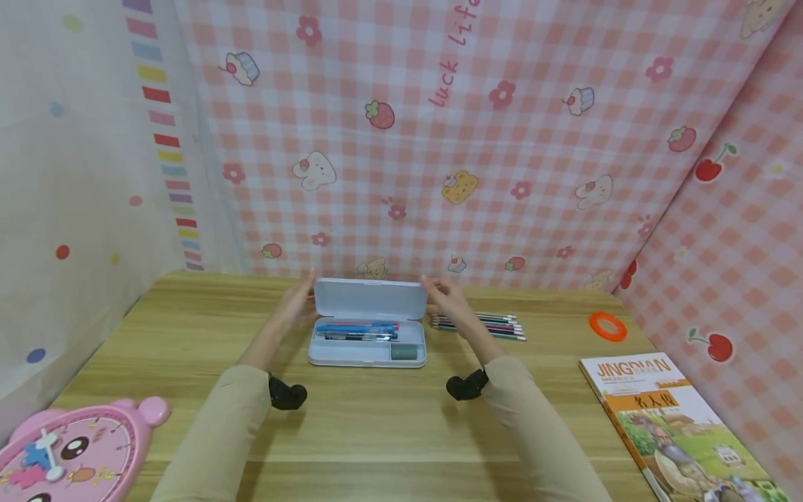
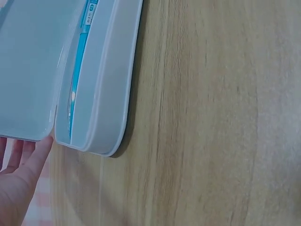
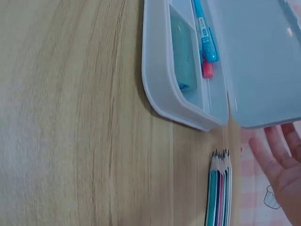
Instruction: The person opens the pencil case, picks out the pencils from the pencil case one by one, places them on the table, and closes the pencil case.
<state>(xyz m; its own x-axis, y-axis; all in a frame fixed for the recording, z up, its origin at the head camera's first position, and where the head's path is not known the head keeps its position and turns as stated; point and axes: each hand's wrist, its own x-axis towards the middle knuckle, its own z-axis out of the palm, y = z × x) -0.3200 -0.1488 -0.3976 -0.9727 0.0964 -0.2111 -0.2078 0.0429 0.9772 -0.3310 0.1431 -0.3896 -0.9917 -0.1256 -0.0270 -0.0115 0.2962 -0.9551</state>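
A white pencil case (image 1: 366,361) stands on the table with its lid (image 1: 370,300) raised. Inside lie several pens (image 1: 357,330) in the long compartment and a grey-green eraser (image 1: 403,351) in the small front one. At the lid's left end is my left hand (image 1: 292,307); its fingertips touch the lid's edge in the left wrist view, fingers fairly straight. My right hand (image 1: 447,298) is at the lid's right end. In the right wrist view its fingers (image 3: 277,146) are extended, the farther tips at the lid's edge, partly hidden behind it.
A row of pencils (image 1: 502,326) lies right of the case, partly beneath my right forearm. Farther right are an orange ring (image 1: 607,326) and a book (image 1: 684,432). A pink clock (image 1: 75,453) occupies the near left corner. Patterned cloth (image 1: 401,153) hangs behind the table.
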